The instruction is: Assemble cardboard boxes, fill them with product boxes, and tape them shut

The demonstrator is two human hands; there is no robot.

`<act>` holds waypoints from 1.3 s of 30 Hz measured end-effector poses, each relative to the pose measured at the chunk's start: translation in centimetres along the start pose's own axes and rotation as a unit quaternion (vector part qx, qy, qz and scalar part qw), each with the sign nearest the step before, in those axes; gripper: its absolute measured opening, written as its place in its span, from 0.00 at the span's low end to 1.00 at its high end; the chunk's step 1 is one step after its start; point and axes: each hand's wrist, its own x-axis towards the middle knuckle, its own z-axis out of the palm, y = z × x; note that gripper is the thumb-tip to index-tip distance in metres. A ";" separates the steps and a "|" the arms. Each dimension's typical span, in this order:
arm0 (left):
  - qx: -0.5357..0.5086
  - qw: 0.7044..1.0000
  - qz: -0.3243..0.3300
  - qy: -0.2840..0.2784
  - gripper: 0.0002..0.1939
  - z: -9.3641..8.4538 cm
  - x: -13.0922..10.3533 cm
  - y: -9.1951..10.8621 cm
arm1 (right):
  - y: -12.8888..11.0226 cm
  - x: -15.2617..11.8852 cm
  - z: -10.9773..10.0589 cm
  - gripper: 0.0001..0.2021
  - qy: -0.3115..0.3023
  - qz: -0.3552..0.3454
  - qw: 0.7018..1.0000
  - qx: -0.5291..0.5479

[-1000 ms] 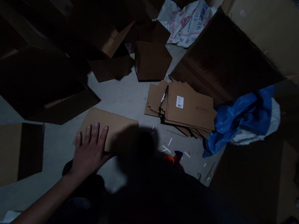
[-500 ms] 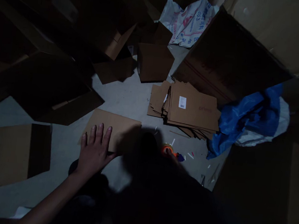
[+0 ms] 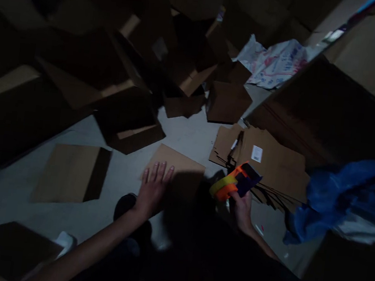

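Observation:
My left hand point(image 3: 153, 190) lies flat with fingers spread on a closed cardboard box point(image 3: 184, 165) on the floor. Part of that box is in dark shadow. To its right, my right hand point(image 3: 242, 207) grips an orange and dark blue tape dispenser point(image 3: 237, 180) with a yellowish roll, raised above the floor. Just beyond the dispenser is a stack of flattened cardboard point(image 3: 279, 164) with a white label on top.
Open cartons point(image 3: 133, 136) and a small box point(image 3: 227, 102) stand ahead. Another box point(image 3: 68, 172) sits at the left. A large carton point(image 3: 314, 101), a blue plastic sheet point(image 3: 348, 186) and a white printed sack point(image 3: 274, 62) are at the right.
My right hand has lifted the tape dispenser off the floor. The view has swung left, so things appear further right. My left hand still rests on the box.

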 end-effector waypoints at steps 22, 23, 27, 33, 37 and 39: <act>-0.885 0.405 -0.207 -0.102 0.11 -9.8 0.4 -2.4 | -5.3 -1.9 9.2 0.36 -0.216 -0.262 0.901 -0.271; -0.886 0.403 -0.207 -0.099 0.11 -10.1 0.4 -2.4 | -5.5 -1.9 9.2 0.36 -0.219 -0.273 0.896 -0.273; -0.887 0.405 -0.201 -0.095 0.14 -10.1 0.2 -2.2 | -5.8 -1.9 8.9 0.38 -0.225 -0.305 0.887 -0.263; -0.820 0.513 -0.251 -0.045 0.20 -7.2 1.2 -2.7 | -5.1 -1.8 7.9 0.42 -0.279 -0.306 0.877 -0.244; -0.737 0.583 -0.331 0.086 0.20 -4.9 3.3 -4.5 | -4.7 -1.8 7.4 0.45 -0.296 -0.270 0.876 -0.268; -0.713 0.593 -0.353 0.126 0.19 -4.1 4.0 -5.6 | -5.0 -1.8 7.5 0.45 -0.300 -0.253 0.879 -0.272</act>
